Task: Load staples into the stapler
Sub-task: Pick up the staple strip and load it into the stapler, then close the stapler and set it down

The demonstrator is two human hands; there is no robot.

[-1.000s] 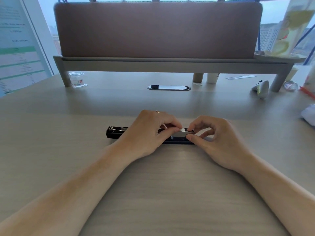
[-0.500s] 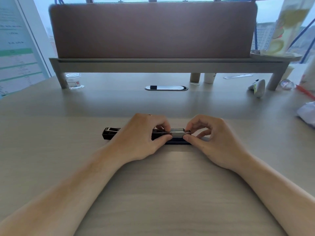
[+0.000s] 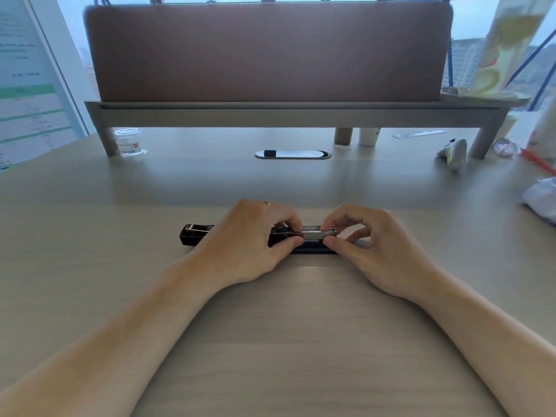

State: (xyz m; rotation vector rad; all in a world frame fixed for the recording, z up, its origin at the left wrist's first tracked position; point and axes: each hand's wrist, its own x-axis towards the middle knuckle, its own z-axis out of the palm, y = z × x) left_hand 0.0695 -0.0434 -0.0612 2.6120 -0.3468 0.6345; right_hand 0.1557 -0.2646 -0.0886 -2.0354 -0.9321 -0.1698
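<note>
Left hand [image 3: 255,239]: palm down over the middle of the stapler, thumb and forefinger pinched on the body where the metal channel begins; a ring shows on one finger.
Right hand [image 3: 373,245]: thumb and forefinger pinched on the right end of the metal channel, other fingers curled above the desk.
Stapler [image 3: 195,234]: black, lies flat on the desk under both hands, running left to right; its left end pokes out past the left hand.
Metal channel [image 3: 314,233]: silver, open-topped, exposed between the two hands; staples inside, cannot tell.
Desk [image 3: 285,341]: pale wood grain, both forearms rest on it.
Beyond the hands: oval cable port [image 3: 292,154], then a brown divider panel [image 3: 264,52].
Beyond the left hand: small clear jar [image 3: 130,142].
Far right of the right hand: crumpled white paper [image 3: 541,197].
</note>
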